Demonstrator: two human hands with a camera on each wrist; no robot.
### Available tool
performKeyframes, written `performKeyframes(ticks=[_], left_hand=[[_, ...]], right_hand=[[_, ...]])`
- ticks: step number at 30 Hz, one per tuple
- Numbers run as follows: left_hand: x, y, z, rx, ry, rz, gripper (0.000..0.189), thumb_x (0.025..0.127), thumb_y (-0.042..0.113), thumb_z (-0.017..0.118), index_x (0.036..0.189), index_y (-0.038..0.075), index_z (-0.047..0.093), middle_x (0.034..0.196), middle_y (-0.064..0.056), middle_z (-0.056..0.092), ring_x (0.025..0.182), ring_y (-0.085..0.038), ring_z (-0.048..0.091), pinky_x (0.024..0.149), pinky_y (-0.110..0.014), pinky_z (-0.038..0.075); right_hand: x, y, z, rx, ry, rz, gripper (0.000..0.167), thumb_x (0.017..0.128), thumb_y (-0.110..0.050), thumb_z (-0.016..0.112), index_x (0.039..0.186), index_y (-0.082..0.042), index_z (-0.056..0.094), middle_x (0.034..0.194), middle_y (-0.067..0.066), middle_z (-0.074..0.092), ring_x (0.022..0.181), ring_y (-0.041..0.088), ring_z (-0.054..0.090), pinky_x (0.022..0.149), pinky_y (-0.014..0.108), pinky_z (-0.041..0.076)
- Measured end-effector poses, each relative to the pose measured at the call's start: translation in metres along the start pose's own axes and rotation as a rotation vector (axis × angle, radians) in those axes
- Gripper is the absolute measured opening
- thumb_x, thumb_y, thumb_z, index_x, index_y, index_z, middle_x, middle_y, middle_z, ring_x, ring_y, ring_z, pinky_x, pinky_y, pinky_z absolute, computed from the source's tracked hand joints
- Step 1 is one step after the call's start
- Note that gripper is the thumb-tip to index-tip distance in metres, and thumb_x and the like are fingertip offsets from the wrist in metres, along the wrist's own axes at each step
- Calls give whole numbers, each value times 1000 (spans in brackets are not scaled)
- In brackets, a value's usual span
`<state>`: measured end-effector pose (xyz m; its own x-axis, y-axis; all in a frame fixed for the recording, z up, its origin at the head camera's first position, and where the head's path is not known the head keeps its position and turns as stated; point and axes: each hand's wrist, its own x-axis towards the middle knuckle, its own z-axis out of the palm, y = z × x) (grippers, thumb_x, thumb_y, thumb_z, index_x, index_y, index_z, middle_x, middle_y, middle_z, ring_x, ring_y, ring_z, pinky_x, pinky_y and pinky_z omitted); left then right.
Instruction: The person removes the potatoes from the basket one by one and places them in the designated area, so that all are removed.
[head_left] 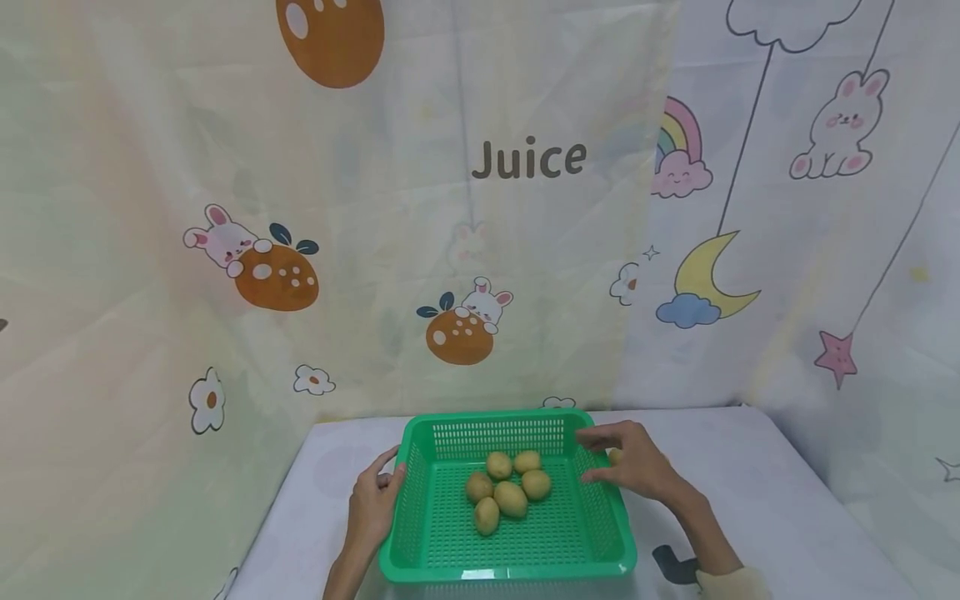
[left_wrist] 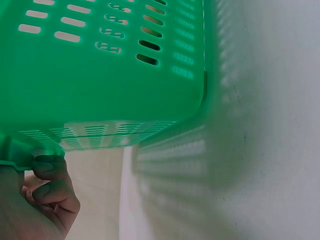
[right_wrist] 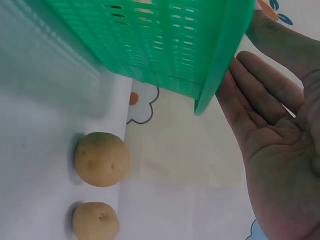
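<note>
A green plastic basket with slotted walls sits on the white-covered table, and several potatoes lie grouped on its bottom. At the basket's left side, my left hand grips the rim, its fingers curled beneath the edge in the left wrist view. My right hand is at the right rim with thumb and fingers spread apart and fairly straight. In the right wrist view the fingers reach up close to the rim; whether they touch it is unclear. Two potatoes, one nearer the basket, lie outside it on the table.
White cloth covers the table. Printed curtains with rabbits, fruit and the word Juice hang behind it and along both sides. A dark curved piece shows beside the right forearm.
</note>
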<state>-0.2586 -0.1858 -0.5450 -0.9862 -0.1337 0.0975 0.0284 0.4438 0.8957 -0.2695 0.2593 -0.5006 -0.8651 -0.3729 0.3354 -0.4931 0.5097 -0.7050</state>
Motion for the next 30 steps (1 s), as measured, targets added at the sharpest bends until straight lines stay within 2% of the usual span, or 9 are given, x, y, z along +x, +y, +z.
performKeyframes(ticks=[3, 9, 15, 20, 25, 30], left_hand=[[0, 0, 0, 8, 1, -3, 48, 114, 28, 61, 157, 8, 57, 62, 0, 64, 50, -14, 58, 47, -26, 47], [0, 1, 0, 9, 6, -4, 48, 114, 26, 60, 157, 7, 57, 61, 0, 63, 49, -14, 59, 47, -26, 46], [0, 0, -1, 7, 0, -7, 48, 114, 28, 61, 157, 8, 57, 62, 0, 64, 50, -13, 58, 48, -26, 46], [1, -3, 0, 15, 11, -3, 47, 113, 29, 61, 156, 10, 58, 61, 2, 60, 50, -12, 56, 48, -26, 45], [2, -5, 0, 6, 11, 4, 47, 113, 30, 62, 156, 10, 59, 61, 2, 59, 51, -12, 55, 49, -26, 45], [2, -5, 0, 6, 11, 4, 47, 113, 30, 62, 156, 11, 59, 61, 2, 60, 51, -12, 55, 49, -26, 45]], right_hand=[[2, -2, 4, -13, -18, -3, 67, 76, -24, 102, 133, 2, 75, 122, 14, 82, 104, 16, 79, 95, 46, 64], [5, -10, 11, -36, -71, 12, 67, 76, -27, 102, 133, -4, 77, 125, 12, 81, 105, 22, 79, 91, 43, 65], [9, -14, 16, -80, -103, 39, 67, 73, -28, 104, 131, -6, 78, 125, 12, 81, 103, 18, 78, 90, 44, 65], [14, -16, 22, -74, -135, 52, 65, 73, -17, 103, 131, -3, 78, 128, 14, 80, 107, 26, 78, 92, 51, 65], [17, -14, 28, -65, -176, 77, 66, 73, -14, 102, 132, 1, 76, 130, 17, 79, 111, 39, 77, 93, 55, 64], [20, -12, 34, -67, -210, 45, 66, 73, -9, 101, 131, 6, 74, 131, 23, 77, 113, 44, 75, 93, 56, 63]])
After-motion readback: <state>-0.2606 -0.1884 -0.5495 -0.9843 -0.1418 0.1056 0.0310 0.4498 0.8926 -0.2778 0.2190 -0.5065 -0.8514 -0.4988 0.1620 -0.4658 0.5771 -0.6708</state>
